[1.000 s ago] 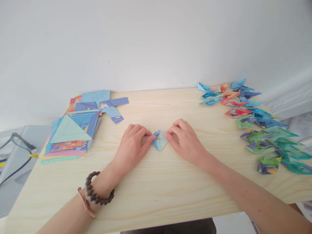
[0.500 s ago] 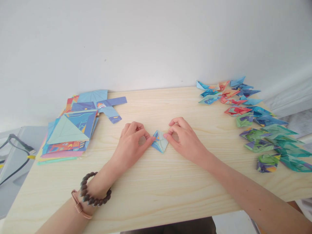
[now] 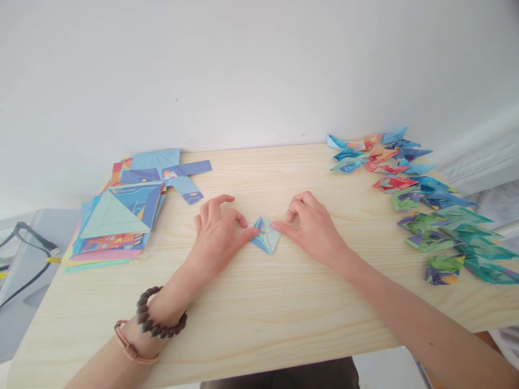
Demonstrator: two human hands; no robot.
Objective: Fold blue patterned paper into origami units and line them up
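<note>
A small folded paper piece point(image 3: 267, 236), blue and pale green, lies flat on the wooden table point(image 3: 259, 302) between my hands. My left hand point(image 3: 214, 235) rests at its left corner with the thumb tip touching it; the fingers are spread and the forefinger is lifted. My right hand point(image 3: 311, 224) presses the piece's right corner with the thumb tip, while its other fingers are curled in. A dark bead bracelet point(image 3: 160, 319) and a thin pink band sit on my left wrist.
A stack of flat patterned paper sheets point(image 3: 117, 216) lies at the table's left. Several folded paper pieces point(image 3: 430, 205) in blue, red and green are spread along the right side. A white wall stands behind the table. Black cables point(image 3: 24, 243) lie off the left edge.
Both hands went from pinching the piece's corners to pressing it with the thumbs. My left fingers have spread and lifted. The piece stayed in place.
</note>
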